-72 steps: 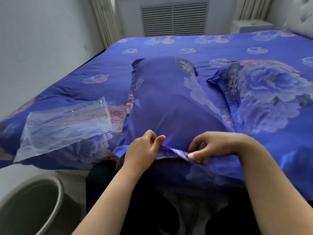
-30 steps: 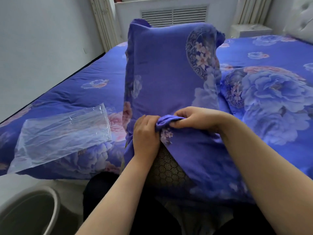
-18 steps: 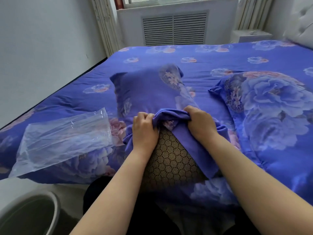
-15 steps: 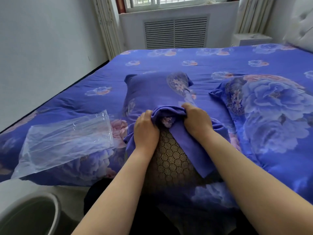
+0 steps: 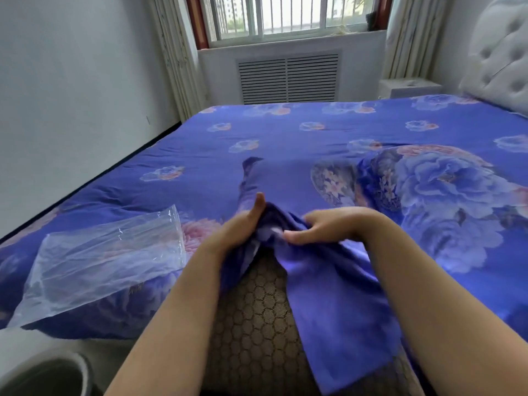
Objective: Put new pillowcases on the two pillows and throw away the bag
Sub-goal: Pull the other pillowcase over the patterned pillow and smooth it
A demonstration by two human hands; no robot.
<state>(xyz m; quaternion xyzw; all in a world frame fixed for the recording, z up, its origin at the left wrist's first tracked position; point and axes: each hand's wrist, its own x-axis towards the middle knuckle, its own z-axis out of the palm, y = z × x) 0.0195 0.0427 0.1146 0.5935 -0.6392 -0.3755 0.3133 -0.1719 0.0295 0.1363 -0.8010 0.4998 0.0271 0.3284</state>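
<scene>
Item: pillow (image 5: 251,318) half-covered, w/ pillowcase (image 5: 288,181) on bed (image 5: 285,130) near edge.

Detail: Pillow's honeycomb-patterned end showed bare nearest the person; far end sat inside the case. Left hand (image 5: 238,228) lay w/ fingers straight, thumb up, against bunched case mouth. Right hand (image 5: 323,228) had its grip closed, pinching same bunched hem. Loose flap (image 5: 334,304) trailed toward person. 2nd pillow (image 5: 434,195), already covered, lay just to the right. Clear plastic bag (image 5: 105,258) lay flat at bed's left edge, bin (image 5: 48,375) below on floor. Handling, est.: cloth soft, light, prob. slippery; take hem at both sides & pull toward self. Bag flimsy; scrunch to carry.
</scene>
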